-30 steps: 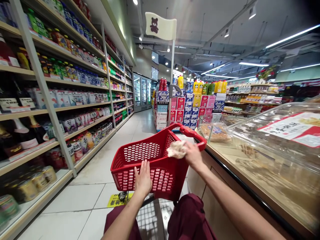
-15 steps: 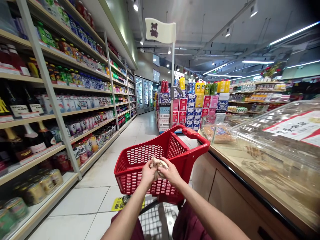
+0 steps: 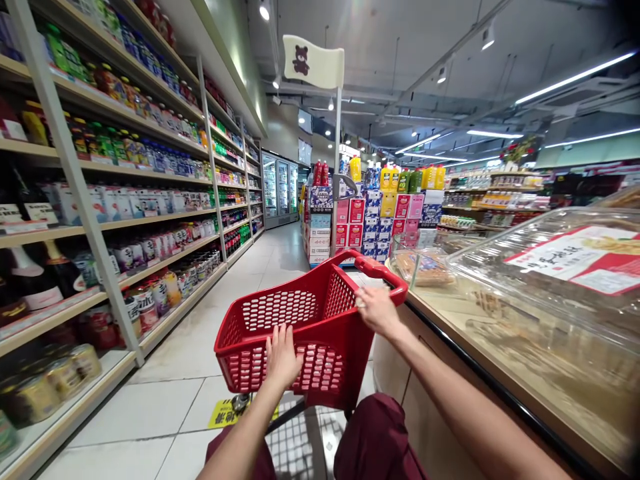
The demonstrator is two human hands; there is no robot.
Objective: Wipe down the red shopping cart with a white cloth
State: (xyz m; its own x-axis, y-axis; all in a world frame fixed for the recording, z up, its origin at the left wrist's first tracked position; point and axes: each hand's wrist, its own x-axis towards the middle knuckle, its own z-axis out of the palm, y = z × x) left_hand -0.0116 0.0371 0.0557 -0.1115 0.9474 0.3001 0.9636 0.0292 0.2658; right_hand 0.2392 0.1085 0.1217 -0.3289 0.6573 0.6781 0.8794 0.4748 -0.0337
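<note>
A red plastic shopping cart (image 3: 320,337) with perforated walls stands in front of me, its raised handle bar (image 3: 385,273) toward the right. My left hand (image 3: 283,357) is at the near side of the basket, its fingers stretched up to the rim and holding nothing. Farther right, my right hand (image 3: 379,309) is closed on a crumpled pale cloth (image 3: 361,301) by the upper corner below the handle. Most of the cloth is hidden by the hand, and motion blurs it. A pole on the cart carries a cream flag (image 3: 314,61) with a bear on it.
Drink shelves (image 3: 150,220) line the left side. At right a wooden counter (image 3: 450,373) holds clear plastic food packs (image 3: 565,260), close to the cart. Stacked drink cartons (image 3: 350,223) stand ahead. A yellow floor sticker (image 3: 225,413) lies below the cart.
Both hands were together over the basket's near rim on the crumpled cloth. Now they are apart: the right moved up and right with the cloth; the left let go and moved slightly left.
</note>
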